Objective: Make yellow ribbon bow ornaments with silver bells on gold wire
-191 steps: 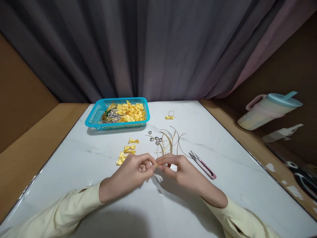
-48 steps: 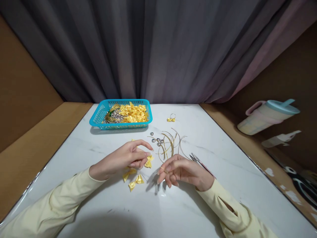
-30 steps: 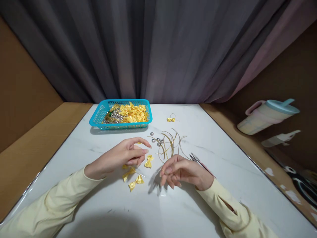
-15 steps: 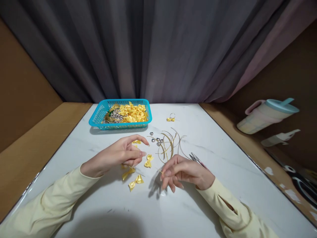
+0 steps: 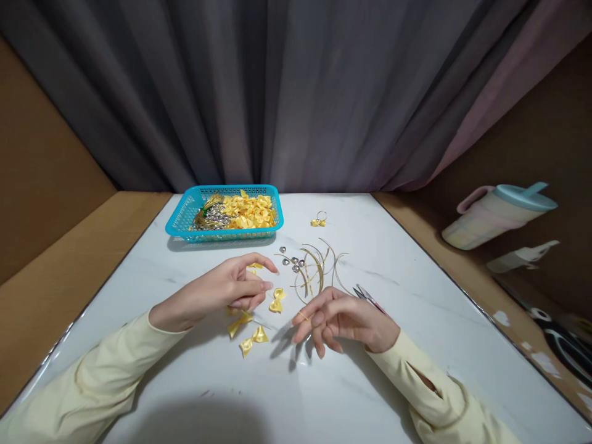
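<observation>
My left hand [image 5: 231, 288] hovers just above the white table with its fingers loosely spread, forefinger stretched out and nothing in it. A small yellow satin bow [image 5: 276, 301] lies right by its fingertips. More bows [image 5: 253, 338] lie under and in front of the palm. My right hand [image 5: 340, 316] is raised slightly off the table, thumb and finger pinched on a thin gold cord [image 5: 303, 316], the other fingers hanging down. Behind the hands lie curved gold cord pieces [image 5: 318, 266] and small silver beads [image 5: 292, 261].
A turquoise basket [image 5: 185, 217] of yellow bows and silver beads stands at the back left. A small bow with a ring [image 5: 318, 220] lies behind the cords. Pink-handled snips [image 5: 365, 294] lie half hidden by my right hand. A pastel jug [image 5: 497, 214] sits at the right on the wooden ledge.
Both hands parted from the joint pinch seen earliest. In the last second my left hand barely moved, and my right hand's fingers spread a little while keeping the cord.
</observation>
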Demonstrator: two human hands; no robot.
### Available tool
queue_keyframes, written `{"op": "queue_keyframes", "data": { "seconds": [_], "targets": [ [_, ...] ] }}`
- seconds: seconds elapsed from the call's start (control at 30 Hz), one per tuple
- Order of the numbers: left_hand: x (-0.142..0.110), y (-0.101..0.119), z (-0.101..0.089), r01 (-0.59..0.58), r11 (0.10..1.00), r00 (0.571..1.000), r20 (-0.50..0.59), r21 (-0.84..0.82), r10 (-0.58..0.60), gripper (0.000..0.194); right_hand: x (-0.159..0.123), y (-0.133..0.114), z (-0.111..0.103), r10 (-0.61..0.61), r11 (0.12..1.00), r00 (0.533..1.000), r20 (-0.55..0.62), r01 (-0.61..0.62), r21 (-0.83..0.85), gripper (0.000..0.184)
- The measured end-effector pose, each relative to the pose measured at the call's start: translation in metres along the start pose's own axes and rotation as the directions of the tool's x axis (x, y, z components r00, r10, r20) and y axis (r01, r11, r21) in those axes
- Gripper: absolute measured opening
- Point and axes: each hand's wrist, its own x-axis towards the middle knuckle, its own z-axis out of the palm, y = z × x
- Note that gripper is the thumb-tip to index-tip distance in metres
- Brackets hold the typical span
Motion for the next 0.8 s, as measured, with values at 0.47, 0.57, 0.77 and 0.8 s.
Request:
{"op": "queue_keyframes", "data": {
  "seconds": [0.47, 0.57, 0.77, 0.8],
  "targets": [
    [-0.0004, -0.0002, 0.0007, -0.001, 1.000, 1.000, 0.009, 0.003, 0.001, 0.022, 0.0026, -0.0005, 0.0031, 0.025, 1.000, 1.000, -0.004, -0.025, 0.006, 0.025],
    [-0.0007, -0.0008, 0.0006, -0.004, 1.000, 1.000, 0.014, 0.000, 0.004, 0.021, 0.0038, 0.0002, 0.0035, 0.025, 1.000, 0.999, -0.023, -0.025, 0.005, 0.023],
    [-0.0002, -0.0008, 0.0008, -0.007, 1.000, 1.000, 0.020, 0.011, 0.007, 0.017, 0.0055, 0.0019, 0.0044, 0.019, 1.000, 0.998, -0.052, -0.019, 0.009, 0.023],
    [-0.0003, -0.0005, 0.0008, -0.011, 1.000, 1.000, 0.020, 0.010, 0.011, 0.017, 0.0057, 0.0020, 0.0042, 0.018, 1.000, 0.999, -0.046, -0.018, 0.010, 0.023]
  ]
}}
